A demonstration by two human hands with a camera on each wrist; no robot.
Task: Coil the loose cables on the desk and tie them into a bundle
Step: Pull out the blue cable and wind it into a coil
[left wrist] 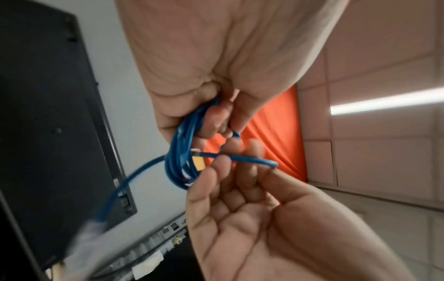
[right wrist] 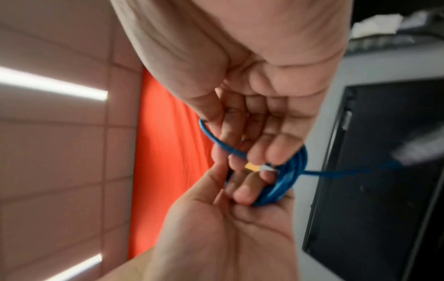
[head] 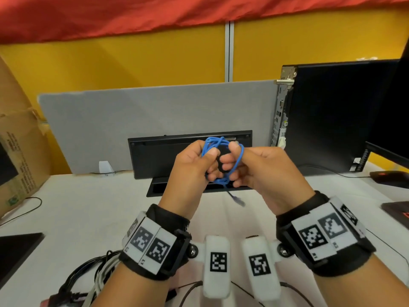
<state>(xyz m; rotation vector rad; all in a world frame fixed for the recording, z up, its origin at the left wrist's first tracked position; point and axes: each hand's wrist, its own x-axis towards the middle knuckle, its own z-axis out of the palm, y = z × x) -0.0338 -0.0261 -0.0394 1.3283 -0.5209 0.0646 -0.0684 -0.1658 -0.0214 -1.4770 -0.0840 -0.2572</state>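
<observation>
A blue network cable [head: 221,160] is wound into a small coil and held up over the white desk [head: 88,207] between both hands. My left hand [head: 210,162] curls its fingers through the coil [left wrist: 177,152]. My right hand [head: 231,156] pinches one strand [right wrist: 230,150] that loops over the coil's top [left wrist: 252,160]. A small yellow tag [left wrist: 199,164] sits on the coil between the fingertips. The cable's free end hangs below the hands, with its clear plug [head: 238,200] blurred.
A black keyboard [head: 168,156] leans on the grey partition [head: 132,120] behind the hands. At the right are a black computer case [head: 332,111], a monitor [head: 394,129] and a mouse [head: 389,177]. A cardboard box [head: 20,140] stands at the left. Black and white cables [head: 93,275] lie near the front left.
</observation>
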